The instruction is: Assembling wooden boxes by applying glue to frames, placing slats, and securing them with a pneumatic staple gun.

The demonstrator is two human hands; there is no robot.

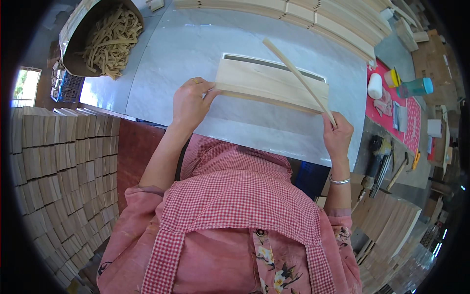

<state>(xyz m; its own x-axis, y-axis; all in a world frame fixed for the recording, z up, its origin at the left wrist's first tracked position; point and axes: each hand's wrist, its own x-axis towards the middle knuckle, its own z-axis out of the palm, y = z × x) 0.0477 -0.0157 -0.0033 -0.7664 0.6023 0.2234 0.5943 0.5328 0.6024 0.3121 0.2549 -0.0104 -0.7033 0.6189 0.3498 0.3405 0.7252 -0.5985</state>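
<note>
A long pale wooden box (259, 81) lies on the worktable, with a narrow slot-like opening along its far side. My left hand (190, 102) is closed on the box's left end, thumb at the near edge. My right hand (339, 133), near the box's right front corner, pinches the lower end of a long, thin tan strip (297, 74). The strip slants up and left across the box, and its free end reaches past the far edge. Whether the strip is wood or a stretchy band, I cannot tell.
A carton (73, 59) of tan bands stands at the far left of the table (166, 54). Long wooden pieces (293, 14) line the back. On the right are a teal bottle (415, 87), a white bottle (375, 86) and a hammer (397, 171). Wooden blocks (63, 157) are stacked at left.
</note>
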